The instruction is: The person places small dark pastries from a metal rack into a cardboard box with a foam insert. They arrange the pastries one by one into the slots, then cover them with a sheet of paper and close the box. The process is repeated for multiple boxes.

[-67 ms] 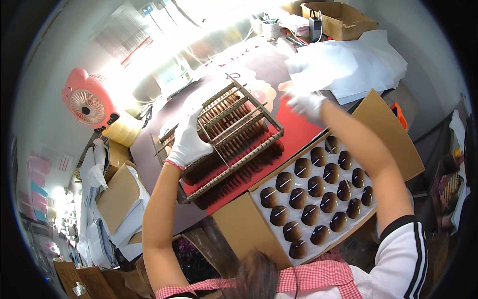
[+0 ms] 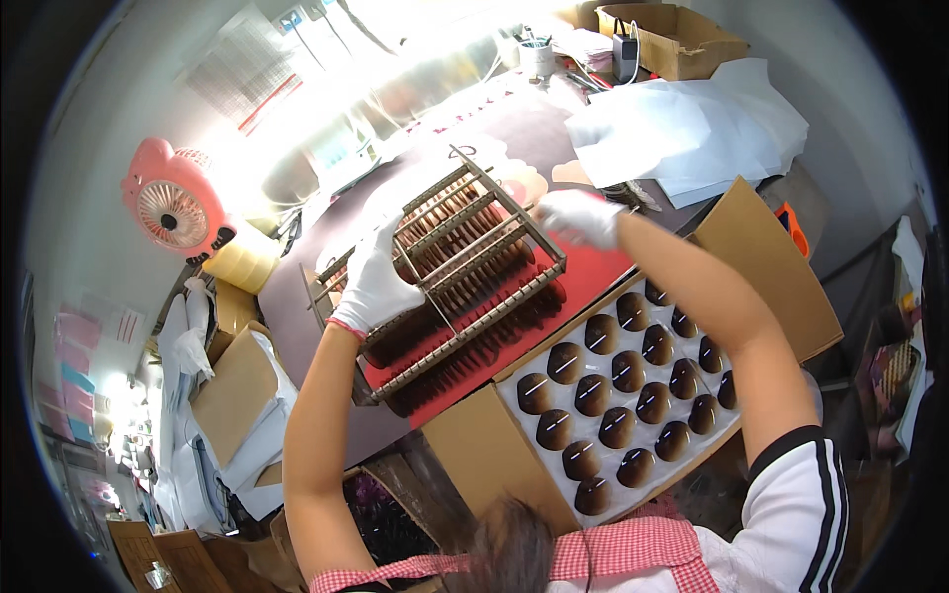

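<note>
A metal rack [image 2: 481, 314] stands tilted on the table, with a row of brown lenses [image 2: 460, 237] standing in its slots. My left hand [image 2: 372, 287], in a white glove, grips the rack's left part. At the rack's right end is my right hand [image 2: 581, 218], also gloved and smeared by motion. Whether its fingers hold anything cannot be made out. To the right of the rack, an open cardboard box [image 2: 481, 435] has rows of brown gradient lenses [image 2: 627, 370] lying on white lining.
A red mat [image 2: 605, 259] lies under the rack. White paper sheets [image 2: 692, 124] are spread at the back right, before a cardboard carton [image 2: 674, 40]. On the left are a pink fan [image 2: 173, 203], a yellow roll [image 2: 245, 260] and stacked cardboard [image 2: 237, 395].
My right hand has moved left and slightly down, closer to the rack's right end. The left hand stays on the rack, which has barely moved.
</note>
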Tool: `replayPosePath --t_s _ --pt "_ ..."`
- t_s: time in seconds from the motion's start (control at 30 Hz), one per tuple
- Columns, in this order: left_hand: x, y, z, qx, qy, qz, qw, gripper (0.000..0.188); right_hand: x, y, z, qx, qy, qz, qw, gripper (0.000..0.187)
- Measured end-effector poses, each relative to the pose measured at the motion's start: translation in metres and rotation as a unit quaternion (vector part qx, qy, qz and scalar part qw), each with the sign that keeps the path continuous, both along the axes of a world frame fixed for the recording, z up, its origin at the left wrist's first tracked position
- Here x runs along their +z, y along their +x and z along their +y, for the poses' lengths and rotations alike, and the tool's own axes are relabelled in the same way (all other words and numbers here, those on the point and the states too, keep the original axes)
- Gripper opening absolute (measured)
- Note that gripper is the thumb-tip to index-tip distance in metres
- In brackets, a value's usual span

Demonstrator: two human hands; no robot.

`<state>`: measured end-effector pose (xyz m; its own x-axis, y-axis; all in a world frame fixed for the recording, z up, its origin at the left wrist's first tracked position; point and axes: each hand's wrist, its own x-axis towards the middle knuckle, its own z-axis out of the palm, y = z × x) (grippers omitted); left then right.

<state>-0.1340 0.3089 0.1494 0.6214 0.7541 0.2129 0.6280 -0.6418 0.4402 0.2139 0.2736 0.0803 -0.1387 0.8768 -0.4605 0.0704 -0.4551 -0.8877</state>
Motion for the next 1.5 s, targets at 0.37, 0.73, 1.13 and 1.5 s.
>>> replayPosePath --t_s 0.37,0.73,1.13,1.5 --pt "-0.008 -0.017 0.009 -0.014 0.034 -0.007 0.999 0.095 0.012 0.075 0.07 -0.158 0.038 0.02 0.987 0.042" --pt "-0.001 -0.019 0.007 -0.014 0.048 0.007 0.999 0.094 0.012 0.148 0.103 -0.143 0.078 -0.311 0.936 0.033" --pt "0.007 -0.013 0.01 -0.009 0.025 0.047 0.999 0.092 -0.017 -0.004 0.184 0.09 0.191 -0.193 0.958 0.031" --pt "0.008 0.01 0.017 -0.039 0.04 0.006 0.998 0.088 0.13 0.444 -0.052 -0.728 0.233 -0.258 0.59 0.043"
